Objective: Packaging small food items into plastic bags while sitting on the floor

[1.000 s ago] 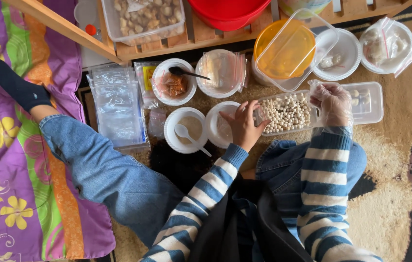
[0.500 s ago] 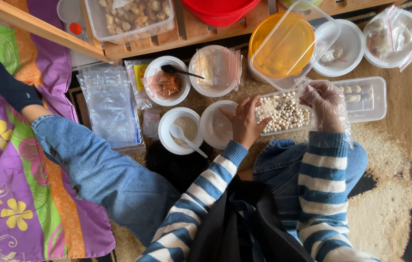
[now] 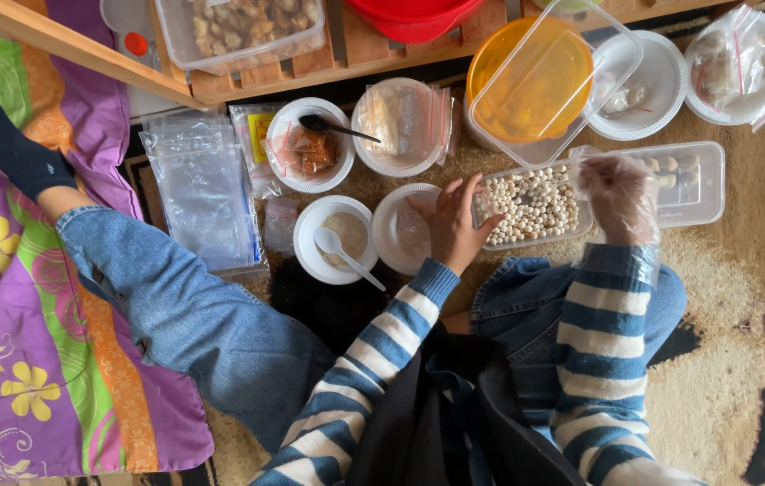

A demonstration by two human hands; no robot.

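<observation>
The clear rectangular tub of pale round balls lies on the floor rug just ahead of your knees, long axis running left to right between your hands. Your bare left hand steadies its left end, fingers spread; your plastic-gloved right hand hovers loosely curled over its right end, apparently empty.

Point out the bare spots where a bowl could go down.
Bare carpet right of the right hand, below the clear tray. Crowded: bowls and bags pack the space from the left hand to the wooden shelf.
</observation>
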